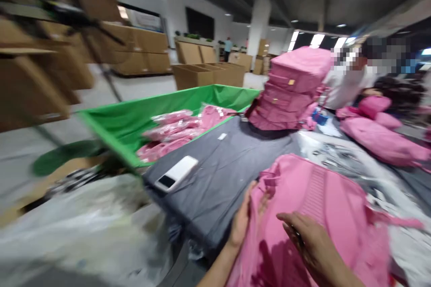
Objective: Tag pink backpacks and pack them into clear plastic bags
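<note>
Left hand [241,219] and right hand [310,244] open, fingers spread flat against a pink backpack [311,219], just beside a grey cloth [218,184] with a white handheld device [175,173]; stacked pink backpacks [289,89] beyond, near a green bin [117,132].

The **left hand** [241,220] stands nearly on edge, its palm turned toward the other hand and its **fingers** [252,195] pointing up and away, slightly spread. The **right hand** [308,244] lies flatter, back upward, with its **fingertips** [282,217] reaching toward the left hand, lightly curved. Neither hand closes into a fist, and they stay near each other without touching. The bare **left forearm** [217,269] rises from the bottom edge, and the **right forearm** [345,278] comes in from the lower right.
</note>
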The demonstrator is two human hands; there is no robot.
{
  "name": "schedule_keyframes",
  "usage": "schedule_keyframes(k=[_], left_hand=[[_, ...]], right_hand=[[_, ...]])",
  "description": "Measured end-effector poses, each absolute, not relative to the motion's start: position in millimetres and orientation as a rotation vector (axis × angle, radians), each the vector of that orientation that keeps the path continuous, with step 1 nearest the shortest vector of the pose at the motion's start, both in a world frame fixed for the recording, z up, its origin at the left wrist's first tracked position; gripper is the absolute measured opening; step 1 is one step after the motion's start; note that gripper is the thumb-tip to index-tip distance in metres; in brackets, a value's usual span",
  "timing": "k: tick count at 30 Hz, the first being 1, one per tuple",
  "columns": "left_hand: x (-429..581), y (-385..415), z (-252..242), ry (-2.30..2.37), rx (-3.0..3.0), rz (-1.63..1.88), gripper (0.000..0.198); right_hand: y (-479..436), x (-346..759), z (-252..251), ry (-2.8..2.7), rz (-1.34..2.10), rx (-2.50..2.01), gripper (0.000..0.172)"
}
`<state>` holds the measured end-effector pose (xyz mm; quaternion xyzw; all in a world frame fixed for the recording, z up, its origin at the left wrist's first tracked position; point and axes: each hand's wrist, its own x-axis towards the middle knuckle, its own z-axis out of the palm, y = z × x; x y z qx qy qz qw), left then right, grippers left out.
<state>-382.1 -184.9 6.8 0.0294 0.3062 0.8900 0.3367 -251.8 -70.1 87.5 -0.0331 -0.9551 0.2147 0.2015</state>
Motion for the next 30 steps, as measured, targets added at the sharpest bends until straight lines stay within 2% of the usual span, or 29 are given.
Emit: schedule_keyframes(k=[4,6,9,12,15,17,21,23,27,30], left_hand=[[-387,-206,17,1.016,0.208,2.219,0.067],[-394,-217,26,1.355,0.331,2.152,0.065],[-404,-224,43,1.853,0.652,1.969,0.063],[-406,-213,65,2.065,1.094,1.852,0.048],[-391,-182,94,2.122,1.579,1.637,0.038],[-371,-154,114,2.034,1.865,1.353,0.038],[-329,-101,138,1.806,2.09,0.574,0.044],[-315,-84,138,1.668,2.0,0.385,0.044],[-299,-65,121,1.293,1.752,0.498,0.04],[-289,-53,110,1.298,1.55,0.701,0.051]], right_hand=[[-27,-200,113,-2.232,0.619,-0.63,0.036],[-2,-163,107,-1.908,0.646,-0.992,0.046],[24,-122,81,-1.519,0.871,-1.339,0.062],[36,-114,55,-1.458,1.049,-1.443,0.077],[49,-129,47,-1.571,0.953,-1.508,0.086],[63,-142,50,-1.606,0.893,-1.577,0.089],[86,-154,60,-1.645,0.911,-1.616,0.081],[89,-146,62,-1.659,0.911,-1.584,0.077],[80,-104,57,-1.638,0.916,-1.484,0.063],[60,-75,49,-1.466,1.198,-1.334,0.05]])
